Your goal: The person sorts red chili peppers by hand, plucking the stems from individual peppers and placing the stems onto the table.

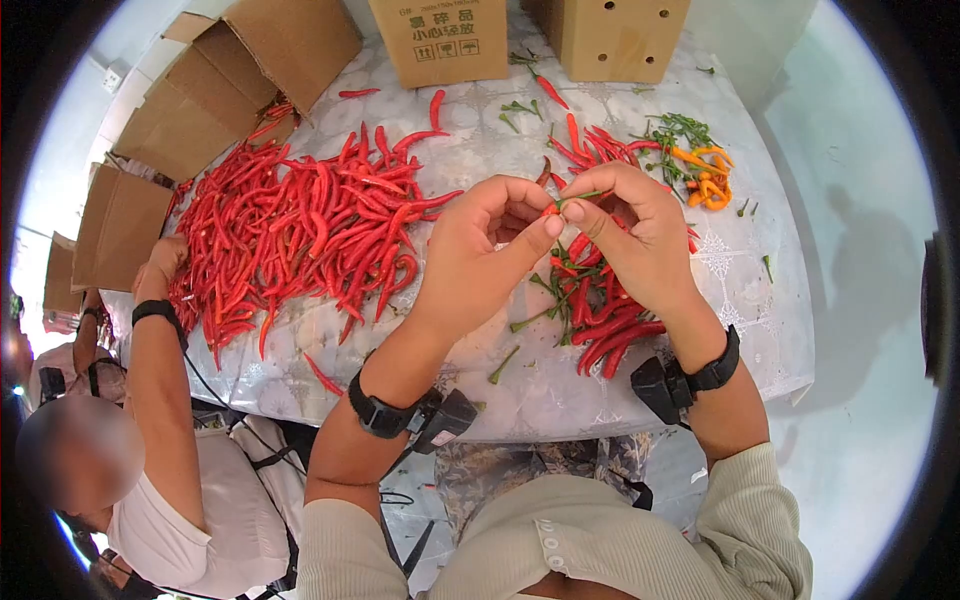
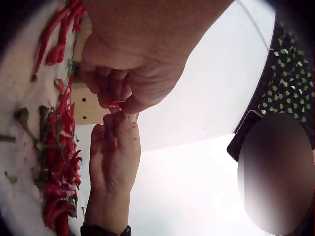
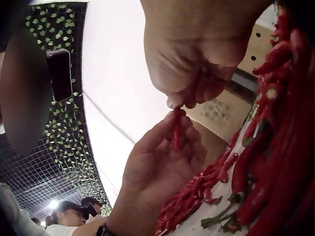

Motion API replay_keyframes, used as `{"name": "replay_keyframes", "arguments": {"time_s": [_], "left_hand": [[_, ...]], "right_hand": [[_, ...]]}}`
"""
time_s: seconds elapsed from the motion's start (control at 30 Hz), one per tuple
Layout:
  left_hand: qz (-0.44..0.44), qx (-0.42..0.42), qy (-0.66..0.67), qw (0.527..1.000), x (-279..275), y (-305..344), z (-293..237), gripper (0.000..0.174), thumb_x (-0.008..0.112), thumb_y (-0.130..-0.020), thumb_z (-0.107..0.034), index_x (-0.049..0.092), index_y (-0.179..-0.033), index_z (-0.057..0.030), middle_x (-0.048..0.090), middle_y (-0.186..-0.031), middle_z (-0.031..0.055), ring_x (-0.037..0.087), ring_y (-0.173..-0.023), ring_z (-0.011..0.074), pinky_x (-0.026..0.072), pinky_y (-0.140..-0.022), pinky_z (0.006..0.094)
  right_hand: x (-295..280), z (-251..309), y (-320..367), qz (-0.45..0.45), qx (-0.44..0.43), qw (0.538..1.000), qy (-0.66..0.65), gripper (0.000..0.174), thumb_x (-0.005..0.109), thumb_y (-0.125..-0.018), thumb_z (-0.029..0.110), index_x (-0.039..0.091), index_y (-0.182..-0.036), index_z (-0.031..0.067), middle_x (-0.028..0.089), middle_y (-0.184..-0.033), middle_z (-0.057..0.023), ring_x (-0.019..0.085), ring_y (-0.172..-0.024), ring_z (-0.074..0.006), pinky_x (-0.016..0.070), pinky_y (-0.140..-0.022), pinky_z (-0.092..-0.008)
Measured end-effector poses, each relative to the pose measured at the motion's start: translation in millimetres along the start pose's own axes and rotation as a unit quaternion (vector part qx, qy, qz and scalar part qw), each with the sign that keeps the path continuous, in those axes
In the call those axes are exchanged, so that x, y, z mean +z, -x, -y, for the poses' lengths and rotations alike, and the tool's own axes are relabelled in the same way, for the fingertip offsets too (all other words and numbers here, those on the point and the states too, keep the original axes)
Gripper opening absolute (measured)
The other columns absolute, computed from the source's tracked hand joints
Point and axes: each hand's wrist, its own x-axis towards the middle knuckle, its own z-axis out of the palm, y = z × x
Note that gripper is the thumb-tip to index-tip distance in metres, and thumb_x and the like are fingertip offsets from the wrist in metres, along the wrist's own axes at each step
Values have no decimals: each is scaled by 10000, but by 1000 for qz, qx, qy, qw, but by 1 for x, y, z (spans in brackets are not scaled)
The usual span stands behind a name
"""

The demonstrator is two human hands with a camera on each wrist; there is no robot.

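Observation:
Fingers and thumb of my left hand (image 1: 490, 250) pinch a red chili pepper (image 3: 177, 137), its body lying along the fingers in the right wrist view. My right hand (image 1: 645, 240) meets the left one at the stem end, thumb and forefinger pinching the green stem (image 1: 585, 196). Both hands are raised over the table. Below them lies a small heap of red chilies (image 1: 610, 330) with green stems among them. Left of the hands spreads a much larger pile of red chilies (image 1: 310, 220).
Cardboard boxes (image 1: 440, 45) line the table's back and left sides. Orange chilies (image 1: 712, 180) and green stems (image 1: 685, 130) lie at the back right. Loose stems (image 1: 503, 365) dot the tablecloth (image 1: 740, 320). Another person's hand (image 1: 165, 255) reaches to the big pile's left edge.

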Motion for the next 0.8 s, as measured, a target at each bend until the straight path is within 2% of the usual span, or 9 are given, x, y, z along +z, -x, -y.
{"name": "replay_keyframes", "arguments": {"time_s": [0.13,0.23,0.33,0.43,0.57,0.67,0.73,0.8], "left_hand": [[17,10,6,1000,-1,0,0,158,685,-918,-107,635,-1031,-10,631,-902,-14,559,-781,42,472,-709,213],[38,-2,35,999,-1,0,-1,155,683,-916,-92,637,-1037,-8,628,-903,-21,552,-782,39,463,-708,212],[38,-17,43,998,0,1,-1,164,689,-912,-89,638,-1043,-4,624,-896,-26,546,-774,36,452,-690,207],[43,-36,54,997,-1,2,-1,182,701,-905,-89,640,-1050,2,627,-892,-25,550,-768,36,452,-680,199],[57,-40,64,996,-2,1,-4,193,710,-899,-86,643,-1055,7,636,-896,-19,564,-770,40,460,-681,193],[64,-49,44,996,-6,2,-6,180,686,-905,-58,643,-1059,27,676,-947,50,630,-864,108,504,-791,248],[69,-47,70,994,-7,2,-7,163,686,-903,-54,648,-1045,17,674,-942,42,628,-861,105,504,-789,245],[59,-36,56,996,-10,2,-10,150,691,-897,-54,651,-1029,5,672,-935,34,626,-855,101,502,-783,242]], "right_hand": [[-4,2,-1,24,-28,999,23,113,688,-887,143,665,-923,39,642,-856,-29,575,-771,-125,464,-697,-269],[-5,0,-1,32,-7,999,-37,124,681,-892,147,648,-923,31,623,-840,-25,554,-754,-119,453,-685,-269],[-8,-2,-1,59,10,997,-48,133,665,-912,154,638,-930,26,612,-830,-8,533,-748,-80,437,-665,-246],[-12,0,-1,92,76,988,-101,148,647,-934,170,630,-926,23,597,-825,18,514,-746,-38,423,-651,-219],[-14,-3,-2,115,80,981,-135,163,633,-956,193,630,-937,32,592,-832,39,508,-749,-22,421,-647,-205],[-13,-3,-3,126,89,968,-197,167,629,-963,206,634,-953,39,595,-839,39,517,-755,-30,432,-658,-205],[-14,-3,-4,132,109,957,-236,168,630,-965,211,639,-970,44,599,-846,37,525,-762,-34,440,-666,-203],[-15,-5,-6,74,116,965,-223,179,646,-956,223,649,-978,46,611,-841,30,537,-760,-40,451,-678,-210]]}}
